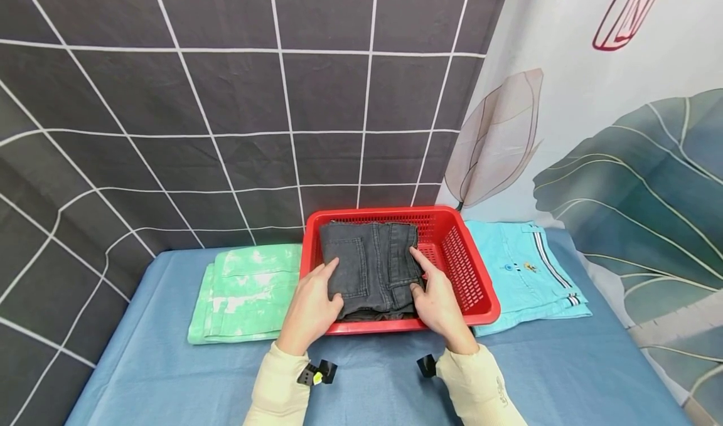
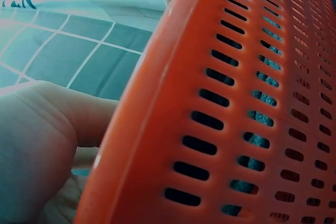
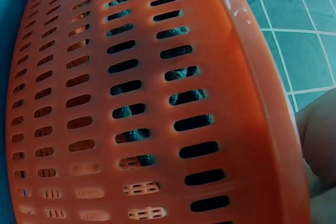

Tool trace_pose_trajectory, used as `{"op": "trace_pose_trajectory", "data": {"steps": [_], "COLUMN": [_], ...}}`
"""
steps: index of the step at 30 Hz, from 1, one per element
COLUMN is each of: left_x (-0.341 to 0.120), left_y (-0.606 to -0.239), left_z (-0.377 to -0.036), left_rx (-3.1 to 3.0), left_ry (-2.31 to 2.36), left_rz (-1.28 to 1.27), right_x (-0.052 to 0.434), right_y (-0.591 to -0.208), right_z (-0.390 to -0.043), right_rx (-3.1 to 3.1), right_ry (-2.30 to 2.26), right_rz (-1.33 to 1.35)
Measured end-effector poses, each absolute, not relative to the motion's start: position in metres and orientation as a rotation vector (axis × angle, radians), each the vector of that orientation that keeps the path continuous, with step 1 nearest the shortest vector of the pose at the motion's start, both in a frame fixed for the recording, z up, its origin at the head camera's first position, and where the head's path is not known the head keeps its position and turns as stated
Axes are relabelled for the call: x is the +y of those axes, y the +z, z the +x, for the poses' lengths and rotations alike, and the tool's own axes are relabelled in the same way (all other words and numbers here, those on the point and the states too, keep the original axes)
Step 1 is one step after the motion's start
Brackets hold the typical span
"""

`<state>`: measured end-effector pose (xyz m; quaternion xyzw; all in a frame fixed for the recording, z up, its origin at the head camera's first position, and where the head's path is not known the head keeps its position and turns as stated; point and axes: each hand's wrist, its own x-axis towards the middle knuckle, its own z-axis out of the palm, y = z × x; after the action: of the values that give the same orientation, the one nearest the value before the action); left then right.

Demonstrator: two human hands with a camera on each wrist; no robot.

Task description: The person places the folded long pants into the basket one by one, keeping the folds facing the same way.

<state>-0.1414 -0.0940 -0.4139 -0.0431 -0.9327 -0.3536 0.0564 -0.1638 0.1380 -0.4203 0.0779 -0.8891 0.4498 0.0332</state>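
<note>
A folded dark grey pair of denim trousers (image 1: 369, 269) lies in the left and middle of a red plastic basket (image 1: 464, 269). My left hand (image 1: 309, 307) reaches over the near left rim, its straight index finger and thumb touching the left side of the denim. At the other side, my right hand (image 1: 440, 302) touches the denim's right edge with an extended index finger and thumb. The remaining fingers of both hands are mostly hidden. Slotted basket wall (image 2: 210, 108) fills much of the left wrist view, and likewise the basket wall (image 3: 157, 103) in the right wrist view.
Folded green-and-white trousers (image 1: 248, 294) lie left of the basket. Light blue folded shorts (image 1: 522, 275) with striped trim lie to its right. All rest on a blue cloth-covered table (image 1: 373, 376), backed by a dark grid-patterned curtain (image 1: 226, 100) and a leaf-printed one (image 1: 621, 213).
</note>
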Motion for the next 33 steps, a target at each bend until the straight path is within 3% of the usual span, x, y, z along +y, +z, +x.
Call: {"op": "trace_pose_trajectory", "data": {"steps": [33], "left_x": [-0.083], "left_y": [-0.423], "left_z": [-0.147], "left_rx": [-2.835], "left_ry": [-0.754], "left_rz": [-0.223], "right_x": [0.140], "right_y": [-0.425], "right_z": [-0.170], "right_rx": [-2.867], "right_ry": [1.357], "right_rz": [0.344]}}
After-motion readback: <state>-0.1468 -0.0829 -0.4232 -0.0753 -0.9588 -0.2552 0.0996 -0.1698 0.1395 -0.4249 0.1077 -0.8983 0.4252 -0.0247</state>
